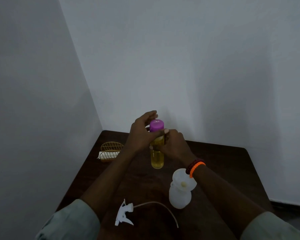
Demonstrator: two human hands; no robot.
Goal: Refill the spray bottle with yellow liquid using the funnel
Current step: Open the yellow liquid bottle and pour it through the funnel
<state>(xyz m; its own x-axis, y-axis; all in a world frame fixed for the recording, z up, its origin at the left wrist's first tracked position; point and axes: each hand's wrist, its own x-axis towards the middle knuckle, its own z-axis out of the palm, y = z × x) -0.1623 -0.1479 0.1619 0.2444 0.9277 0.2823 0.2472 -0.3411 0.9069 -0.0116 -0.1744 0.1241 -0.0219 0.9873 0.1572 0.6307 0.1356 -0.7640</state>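
Spray bottle [180,194]: one, white and translucent, upright on the near right part of the dark wooden table [223,163], neck open, with one white funnel [184,181] seated in it. One spray head [124,213] lies on its side near the front of the table, left of the bottle and apart from it, its thin tube [164,207] curving off to the right. One clear bottle of yellow liquid [157,157] stands upright at mid-table, well behind the spray bottle; one purple cap [156,125] is on top. One gold wire rack [110,152] sits by the table's left edge with something white in it.

Table is pushed into a corner: walls run close along its left and back edges. Bare wood is open to the right and between the yellow bottle and the spray head.

Left hand [143,132] reaches in from the left, fingers curled around the purple cap, thumb across the neck. Right hand [175,144] is wrapped around the yellow bottle's upper body, just below the cap. Two bracelets [196,167], one orange and one dark, sit on the right wrist, which passes just above the funnel. Pale sleeves [71,220] are pushed back to the elbows.
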